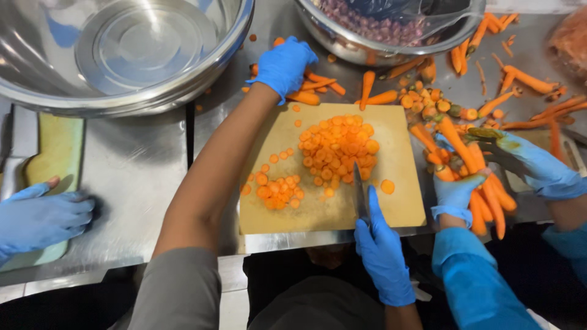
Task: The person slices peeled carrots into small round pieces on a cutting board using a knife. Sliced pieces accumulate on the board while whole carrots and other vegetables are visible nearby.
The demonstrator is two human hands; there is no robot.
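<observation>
A: Where are the person's two hands now?

B: The left hand (pixel 284 64) is stretched to the far edge of the cutting board (pixel 403 211). Its fingers are curled down over the whole carrots (pixel 318 85) lying there on the steel table (pixel 140 165); I think it is taking one, but I cannot tell if the fingers are already closed on it.

A: And the other one?

B: The right hand (pixel 382 253) is at the near edge of the board, closed around the handle of a knife (pixel 361 195). The blade points away from the body and rests beside the heap of carrot slices (pixel 336 150), probably so that it stays safe while the other hand is away.

A: Why are the slices in two groups?

B: It seems the big heap sits in the middle, and a smaller group (pixel 275 189) lies toward the left side, which leaves free place near the blade.

A: Who is on the right?

B: Another person's gloved hands (pixel 489 177) hold a bundle of carrots. At the left edge a third person's glove (pixel 40 217) rests by a green board (pixel 58 153). A big empty steel bowl (pixel 122 55) stands at the far left corner.
</observation>
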